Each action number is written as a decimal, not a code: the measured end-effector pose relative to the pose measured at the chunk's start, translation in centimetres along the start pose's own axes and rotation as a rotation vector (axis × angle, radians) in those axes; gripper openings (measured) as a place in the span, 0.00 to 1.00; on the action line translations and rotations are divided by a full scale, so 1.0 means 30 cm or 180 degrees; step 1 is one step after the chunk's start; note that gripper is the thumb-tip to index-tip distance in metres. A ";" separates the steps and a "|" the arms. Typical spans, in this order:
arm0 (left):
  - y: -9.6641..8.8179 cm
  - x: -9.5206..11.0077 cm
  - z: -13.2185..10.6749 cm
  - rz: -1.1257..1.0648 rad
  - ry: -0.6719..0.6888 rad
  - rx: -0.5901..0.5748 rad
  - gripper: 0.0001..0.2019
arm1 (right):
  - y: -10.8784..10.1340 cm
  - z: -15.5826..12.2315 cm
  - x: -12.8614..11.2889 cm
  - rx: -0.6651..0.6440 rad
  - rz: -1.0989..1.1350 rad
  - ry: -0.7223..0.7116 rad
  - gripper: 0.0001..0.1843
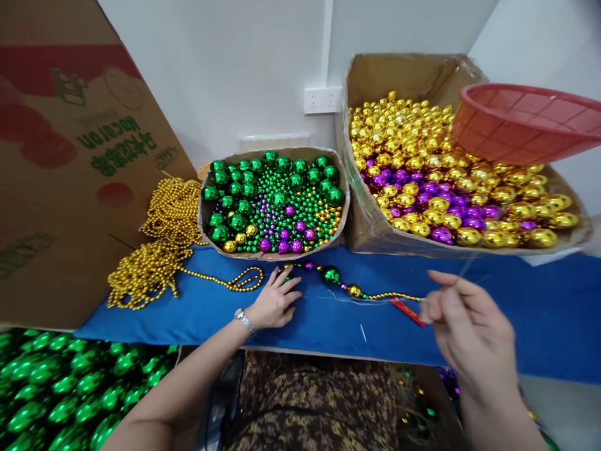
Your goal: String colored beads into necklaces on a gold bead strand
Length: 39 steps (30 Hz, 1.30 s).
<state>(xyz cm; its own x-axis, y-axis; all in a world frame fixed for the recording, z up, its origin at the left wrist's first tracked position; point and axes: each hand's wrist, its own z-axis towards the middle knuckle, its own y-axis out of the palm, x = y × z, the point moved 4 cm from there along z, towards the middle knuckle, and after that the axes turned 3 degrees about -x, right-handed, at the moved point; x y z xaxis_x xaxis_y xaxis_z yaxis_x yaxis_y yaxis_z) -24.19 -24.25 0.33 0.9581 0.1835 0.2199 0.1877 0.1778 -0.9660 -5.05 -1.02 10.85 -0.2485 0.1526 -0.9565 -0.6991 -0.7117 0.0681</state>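
Note:
A string of beads lies across the blue cloth, with green, gold and purple balls and a fine gold bead chain at its right end. My left hand, wearing a wristwatch, rests palm down over the string's left end with its fingers apart. My right hand is closed in a pinch at the right end of the gold chain; a thin clear thread shows near its fingers. Close to that hand lies a small red tool, partly hidden. Loose clear thread trails along the string.
A low carton of mixed beads stands behind my left hand. Right of it is a larger carton of gold and purple beads, with a red basket on top. Gold bead chains lie beside a tall carton. Green beads fill the lower left.

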 end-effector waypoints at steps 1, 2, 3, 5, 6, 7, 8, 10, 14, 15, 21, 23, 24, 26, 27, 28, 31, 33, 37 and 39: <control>-0.024 0.005 -0.009 -0.0097 0.0015 0.0114 0.16 | 0.019 -0.007 0.024 -0.0184 -0.0241 0.0046 0.13; -0.054 0.011 -0.015 -0.0222 0.0033 0.0295 0.15 | 0.038 -0.012 0.046 -0.0391 -0.0479 0.0078 0.14; -0.088 0.017 -0.018 -0.0367 0.0041 0.0531 0.13 | 0.055 -0.016 0.065 -0.0598 -0.0685 0.0078 0.14; -0.164 0.021 -0.015 -0.0639 -0.0023 0.1076 0.10 | 0.086 -0.023 0.096 -0.0960 -0.0956 0.0059 0.15; -0.202 0.018 -0.007 -0.0728 -0.0113 0.1323 0.09 | 0.097 -0.025 0.107 -0.1074 -0.1039 0.0050 0.15; -0.237 0.011 0.006 -0.0778 -0.0244 0.1519 0.07 | 0.106 -0.027 0.115 -0.1143 -0.1094 0.0034 0.16; -0.268 -0.001 0.023 -0.0799 -0.0406 0.1654 0.06 | 0.114 -0.029 0.121 -0.1191 -0.1137 0.0021 0.16; -0.312 -0.033 0.076 -0.0793 -0.0717 0.1672 0.06 | 0.125 -0.033 0.128 -0.1241 -0.1198 0.0003 0.15; -0.314 -0.094 0.235 -0.0499 -0.0700 0.0824 0.08 | 0.139 -0.040 0.131 -0.1303 -0.1229 -0.0005 0.15; -0.299 -0.103 0.277 -0.0332 -0.0578 0.0516 0.09 | 0.143 -0.042 0.132 -0.1330 -0.1234 0.0004 0.15; -0.211 -0.132 0.425 0.0643 -0.0486 -0.0761 0.10 | 0.153 -0.060 0.142 -0.1399 -0.1299 0.0060 0.14; -0.202 -0.128 0.436 0.0745 -0.0457 -0.0888 0.12 | 0.152 -0.066 0.149 -0.1393 -0.1289 0.0062 0.15; -0.201 -0.126 0.438 0.0772 -0.0440 -0.0931 0.12 | 0.152 -0.068 0.153 -0.1400 -0.1279 0.0071 0.15; -0.200 -0.125 0.439 0.0815 -0.0440 -0.0997 0.13 | 0.155 -0.071 0.160 -0.1413 -0.1271 0.0100 0.15; -0.200 -0.127 0.439 0.0829 -0.0442 -0.1029 0.13 | 0.158 -0.072 0.162 -0.1421 -0.1273 0.0118 0.15; -0.198 -0.130 0.441 0.0830 -0.0440 -0.1058 0.14 | 0.162 -0.074 0.163 -0.1431 -0.1280 0.0134 0.16; -0.190 -0.142 0.447 0.0748 -0.0407 -0.1116 0.15 | 0.179 -0.077 0.157 -0.1456 -0.1293 0.0145 0.16; -0.184 -0.152 0.450 0.0642 -0.0401 -0.1081 0.14 | 0.187 -0.079 0.149 -0.1475 -0.1289 0.0129 0.17; -0.192 -0.170 0.437 0.0237 -0.0413 -0.0718 0.10 | 0.185 -0.080 0.141 -0.1483 -0.1320 0.0085 0.17; -0.217 -0.189 0.424 -0.0179 -0.0547 -0.0280 0.09 | 0.178 -0.078 0.144 -0.1453 -0.1367 0.0071 0.16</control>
<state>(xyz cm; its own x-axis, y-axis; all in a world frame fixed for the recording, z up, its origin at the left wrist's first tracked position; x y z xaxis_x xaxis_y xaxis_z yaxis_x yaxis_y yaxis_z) -33.61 -14.15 7.09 0.8960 0.3393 0.2864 0.2652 0.1085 -0.9581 -8.29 -5.77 6.44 0.0085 0.4793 -0.8776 -0.3755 -0.8119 -0.4470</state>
